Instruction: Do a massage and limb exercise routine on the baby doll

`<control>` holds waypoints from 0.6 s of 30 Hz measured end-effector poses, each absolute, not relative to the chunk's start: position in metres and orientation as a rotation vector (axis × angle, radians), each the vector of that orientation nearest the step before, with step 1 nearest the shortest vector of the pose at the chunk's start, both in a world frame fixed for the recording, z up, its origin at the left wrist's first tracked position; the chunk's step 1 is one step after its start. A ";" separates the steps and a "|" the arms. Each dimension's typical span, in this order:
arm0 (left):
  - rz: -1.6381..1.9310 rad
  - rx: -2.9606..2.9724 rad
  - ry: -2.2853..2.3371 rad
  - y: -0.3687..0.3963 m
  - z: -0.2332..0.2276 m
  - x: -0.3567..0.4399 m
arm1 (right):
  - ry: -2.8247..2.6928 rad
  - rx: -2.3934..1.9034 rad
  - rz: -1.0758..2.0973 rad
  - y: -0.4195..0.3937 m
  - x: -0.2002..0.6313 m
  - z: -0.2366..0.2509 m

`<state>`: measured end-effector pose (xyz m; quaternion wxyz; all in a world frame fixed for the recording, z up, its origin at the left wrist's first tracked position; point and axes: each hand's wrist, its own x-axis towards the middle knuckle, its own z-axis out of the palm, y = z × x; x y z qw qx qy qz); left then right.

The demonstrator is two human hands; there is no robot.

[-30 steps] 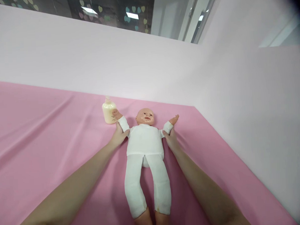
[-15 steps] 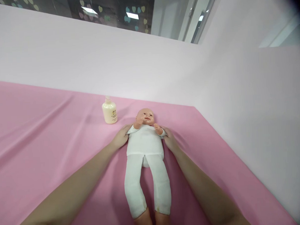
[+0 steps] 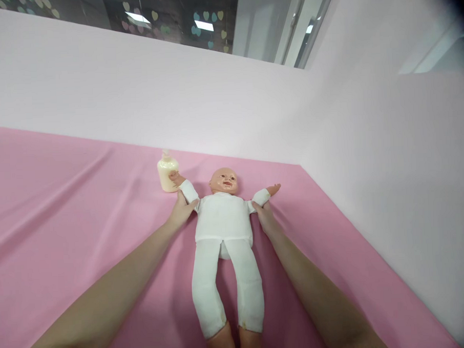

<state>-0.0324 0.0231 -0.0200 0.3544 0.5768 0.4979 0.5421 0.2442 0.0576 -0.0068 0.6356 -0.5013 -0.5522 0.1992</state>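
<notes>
A baby doll (image 3: 224, 220) in a white top and white trousers lies on its back on a pink sheet (image 3: 84, 221), head away from me. Its arms are spread out to both sides. On the left, my left hand (image 3: 182, 211) is closed around the doll's sleeved arm, thumb on top near the elbow. My right hand (image 3: 265, 213) grips the other sleeved arm in the same way, its fingers partly hidden beneath. The doll's feet run out of view at the bottom edge.
A cream-coloured pump bottle (image 3: 165, 169) stands on the sheet by the doll's outstretched hand, which partly covers it. White walls (image 3: 136, 91) rise behind and along the right. Above the back wall is a window (image 3: 171, 17) with heart shapes.
The doll's arms have swung from folded in front of its chest outward to both sides. My hands have moved slightly outward, holding them.
</notes>
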 end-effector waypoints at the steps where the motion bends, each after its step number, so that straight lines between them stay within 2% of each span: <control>1: 1.425 1.480 1.281 0.023 -0.020 -0.032 | -1.218 -1.162 0.425 0.062 0.242 -0.007; 6: 1.474 1.508 1.242 0.022 -0.016 -0.031 | -1.097 -1.257 0.385 0.067 0.246 -0.009; 13: 1.321 1.856 1.141 0.018 -0.013 -0.029 | -1.452 -1.125 0.693 0.015 0.259 -0.026; 18: 1.140 2.178 1.098 0.016 -0.012 -0.027 | -1.585 -1.148 0.578 0.000 0.257 -0.024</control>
